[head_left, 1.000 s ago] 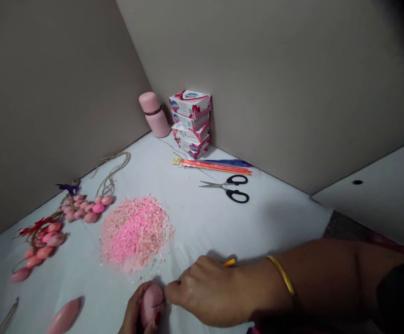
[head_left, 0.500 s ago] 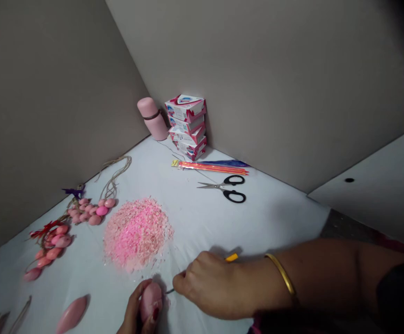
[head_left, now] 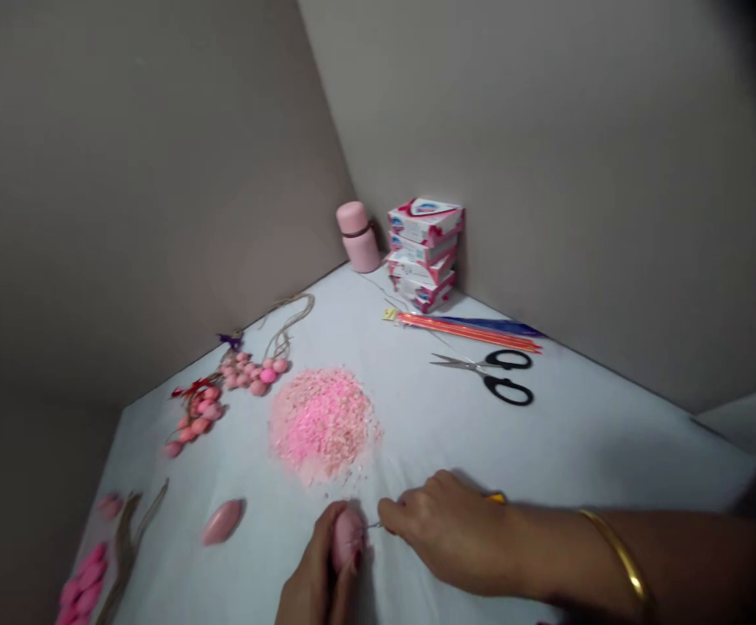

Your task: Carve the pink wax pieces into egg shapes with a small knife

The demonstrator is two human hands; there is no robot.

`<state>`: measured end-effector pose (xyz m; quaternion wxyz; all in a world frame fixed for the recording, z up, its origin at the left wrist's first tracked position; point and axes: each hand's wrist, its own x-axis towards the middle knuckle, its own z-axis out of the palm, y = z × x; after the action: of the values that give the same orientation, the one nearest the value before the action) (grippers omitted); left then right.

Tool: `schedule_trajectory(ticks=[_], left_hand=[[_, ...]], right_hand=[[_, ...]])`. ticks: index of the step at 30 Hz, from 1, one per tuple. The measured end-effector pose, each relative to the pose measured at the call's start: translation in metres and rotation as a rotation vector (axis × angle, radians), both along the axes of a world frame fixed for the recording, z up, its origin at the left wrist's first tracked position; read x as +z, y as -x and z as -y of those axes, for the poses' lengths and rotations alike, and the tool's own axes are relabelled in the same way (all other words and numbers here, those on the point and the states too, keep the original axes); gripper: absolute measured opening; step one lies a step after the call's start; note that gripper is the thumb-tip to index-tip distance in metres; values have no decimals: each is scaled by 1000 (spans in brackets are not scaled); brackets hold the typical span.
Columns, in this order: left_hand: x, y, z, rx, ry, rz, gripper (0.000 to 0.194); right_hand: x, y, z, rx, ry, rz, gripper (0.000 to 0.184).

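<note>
My left hand (head_left: pixel 316 582) is wrapped round a pink oval soap piece (head_left: pixel 347 536) near the front edge of the white table (head_left: pixel 579 443). My right hand (head_left: pixel 452 529) is closed in a pinch just right of it, holding a thin metal tool (head_left: pixel 373 524) with a yellow handle end (head_left: pixel 495 498) whose tip touches the soap. A gold bangle (head_left: pixel 618 551) sits on my right wrist. A heap of pink shavings (head_left: pixel 322 421) lies just beyond both hands.
Another carved pink soap piece (head_left: pixel 222 521) lies to the left. Strings of pink beads on twine (head_left: pixel 247 373) and more beads (head_left: pixel 88 577) lie along the left side. Black-handled scissors (head_left: pixel 491 373), a packet of sticks (head_left: pixel 465 330), stacked soap boxes (head_left: pixel 424 252) and a pink flask (head_left: pixel 358 236) stand towards the corner.
The view has swung left, so everything sits further right in the frame. My right hand has drawn slightly away from the soap, the tool's thin tip now showing between them.
</note>
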<state>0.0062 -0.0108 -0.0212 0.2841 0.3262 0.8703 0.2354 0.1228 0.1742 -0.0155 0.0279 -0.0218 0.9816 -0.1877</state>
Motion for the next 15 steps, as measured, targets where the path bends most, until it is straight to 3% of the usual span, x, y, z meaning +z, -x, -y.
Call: schedule_trajectory(ticks=[8, 15], left_hand=[[5, -17, -6, 71, -257, -29, 42], [10, -26, -8, 160, -365, -95, 33]], right_hand=[[-26, 2, 5, -5, -68, -100, 16], [-33, 7, 1, -48, 170, -186, 20]])
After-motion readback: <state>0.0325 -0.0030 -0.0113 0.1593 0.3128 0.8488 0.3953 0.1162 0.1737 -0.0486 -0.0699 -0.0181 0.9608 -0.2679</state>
